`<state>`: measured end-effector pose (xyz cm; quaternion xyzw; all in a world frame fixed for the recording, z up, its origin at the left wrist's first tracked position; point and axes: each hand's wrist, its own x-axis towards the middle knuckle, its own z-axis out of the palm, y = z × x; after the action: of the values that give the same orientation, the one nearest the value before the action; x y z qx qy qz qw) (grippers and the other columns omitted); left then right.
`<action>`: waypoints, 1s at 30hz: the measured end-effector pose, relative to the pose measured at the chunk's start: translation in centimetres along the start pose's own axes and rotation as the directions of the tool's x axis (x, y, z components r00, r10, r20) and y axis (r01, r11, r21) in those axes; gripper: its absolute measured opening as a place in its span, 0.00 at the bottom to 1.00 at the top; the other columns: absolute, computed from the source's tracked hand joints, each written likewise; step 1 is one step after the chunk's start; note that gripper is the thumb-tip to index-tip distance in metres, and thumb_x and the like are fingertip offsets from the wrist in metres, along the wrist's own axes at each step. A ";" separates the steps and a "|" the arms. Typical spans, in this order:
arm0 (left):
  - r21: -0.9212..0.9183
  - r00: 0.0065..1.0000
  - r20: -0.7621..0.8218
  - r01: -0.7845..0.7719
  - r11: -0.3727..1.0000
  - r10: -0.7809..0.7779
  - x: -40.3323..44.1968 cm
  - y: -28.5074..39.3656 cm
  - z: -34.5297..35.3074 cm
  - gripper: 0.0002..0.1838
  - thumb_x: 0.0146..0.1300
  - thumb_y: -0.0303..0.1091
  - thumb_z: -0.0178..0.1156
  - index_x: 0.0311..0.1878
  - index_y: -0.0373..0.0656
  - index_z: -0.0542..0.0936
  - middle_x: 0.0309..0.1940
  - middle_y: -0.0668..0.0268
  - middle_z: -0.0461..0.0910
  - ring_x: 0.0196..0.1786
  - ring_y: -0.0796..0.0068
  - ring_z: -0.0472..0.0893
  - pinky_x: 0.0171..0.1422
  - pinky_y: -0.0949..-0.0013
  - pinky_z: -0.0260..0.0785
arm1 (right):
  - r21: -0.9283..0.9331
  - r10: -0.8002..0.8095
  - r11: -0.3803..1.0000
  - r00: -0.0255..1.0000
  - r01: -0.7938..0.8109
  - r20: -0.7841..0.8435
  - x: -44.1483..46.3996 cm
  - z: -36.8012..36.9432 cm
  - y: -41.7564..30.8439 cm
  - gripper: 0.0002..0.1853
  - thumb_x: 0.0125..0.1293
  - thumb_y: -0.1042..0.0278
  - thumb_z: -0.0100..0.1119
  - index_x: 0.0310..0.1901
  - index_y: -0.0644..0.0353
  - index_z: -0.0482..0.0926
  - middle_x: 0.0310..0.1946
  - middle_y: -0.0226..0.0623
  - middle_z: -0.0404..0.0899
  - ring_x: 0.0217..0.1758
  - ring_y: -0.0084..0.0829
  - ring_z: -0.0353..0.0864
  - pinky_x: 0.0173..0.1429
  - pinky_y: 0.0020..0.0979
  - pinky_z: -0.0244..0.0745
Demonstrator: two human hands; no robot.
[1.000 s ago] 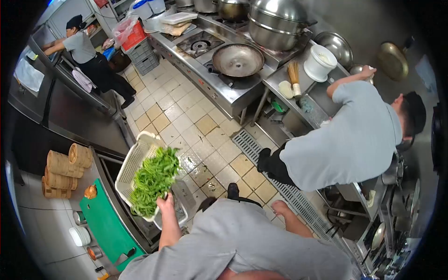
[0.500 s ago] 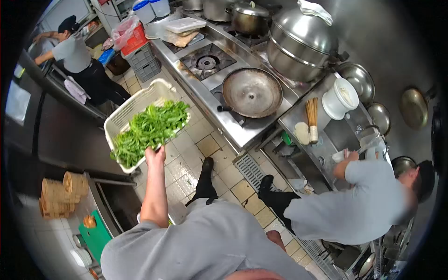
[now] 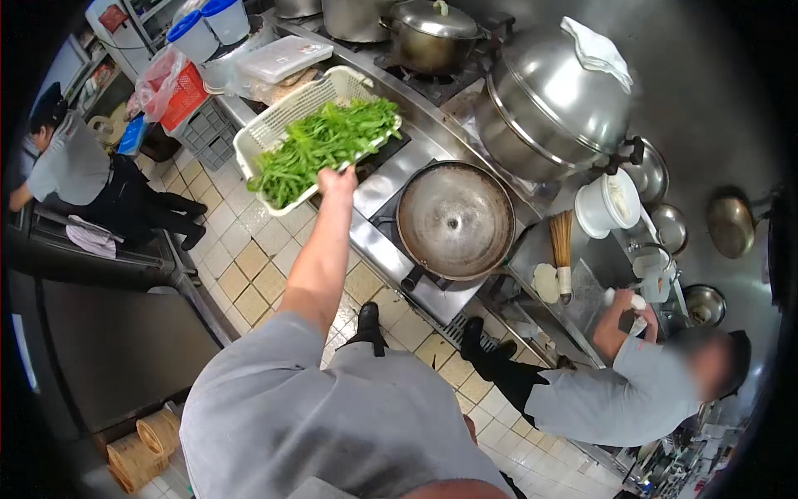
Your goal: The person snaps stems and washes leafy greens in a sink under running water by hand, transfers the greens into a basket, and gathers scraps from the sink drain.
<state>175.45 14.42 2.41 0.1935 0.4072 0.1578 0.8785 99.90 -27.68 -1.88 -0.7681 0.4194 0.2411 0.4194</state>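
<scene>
The right hand (image 3: 471, 428) is showing only as a sliver beside the shirt, too hidden to tell its finger state. The left arm (image 3: 317, 264) is stretching forward, nearly straight, its hand (image 3: 337, 180) clamping the near rim of a basket (image 3: 287, 109) of leafy greens (image 3: 326, 146); this carrying step is apparently calling for steady support, with the basket hanging by the stove (image 3: 371, 238), left of the wok (image 3: 457, 218).
</scene>
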 end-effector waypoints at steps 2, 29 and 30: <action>-0.266 0.994 -0.084 0.046 0.963 -0.071 -0.5 -2.1 4.5 0.21 0.63 0.29 0.56 0.60 0.39 0.73 0.62 0.59 0.72 0.60 0.54 0.75 0.58 0.41 0.74 | -0.073 -0.001 0.997 1.000 0.002 0.012 0.3 0.9 1.9 0.13 0.67 0.61 0.59 0.45 0.59 0.85 0.37 0.40 0.87 0.39 0.32 0.86 0.44 0.32 0.80; 0.792 0.917 0.321 -0.122 0.598 -0.238 -11.7 13.3 -18.9 0.34 0.73 0.51 0.54 0.75 0.42 0.61 0.72 0.52 0.65 0.71 0.55 0.69 0.71 0.53 0.66 | -0.426 -0.589 0.496 0.654 0.757 0.475 11.0 -5.0 -22.7 0.22 0.66 0.54 0.57 0.57 0.58 0.77 0.52 0.52 0.81 0.57 0.52 0.80 0.61 0.46 0.75; 0.806 0.961 0.212 -0.070 0.588 -0.175 -9.9 14.0 -23.6 0.31 0.73 0.50 0.54 0.72 0.43 0.65 0.69 0.55 0.69 0.65 0.58 0.74 0.64 0.54 0.71 | -0.451 -0.579 0.165 0.457 0.877 0.676 13.7 -3.9 -23.1 0.23 0.66 0.55 0.58 0.59 0.57 0.77 0.54 0.52 0.81 0.59 0.52 0.79 0.62 0.46 0.74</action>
<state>149.34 27.34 1.43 0.5774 0.3168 -0.0978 0.7461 126.80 -30.19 0.51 -0.9097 -0.2408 0.2861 0.1806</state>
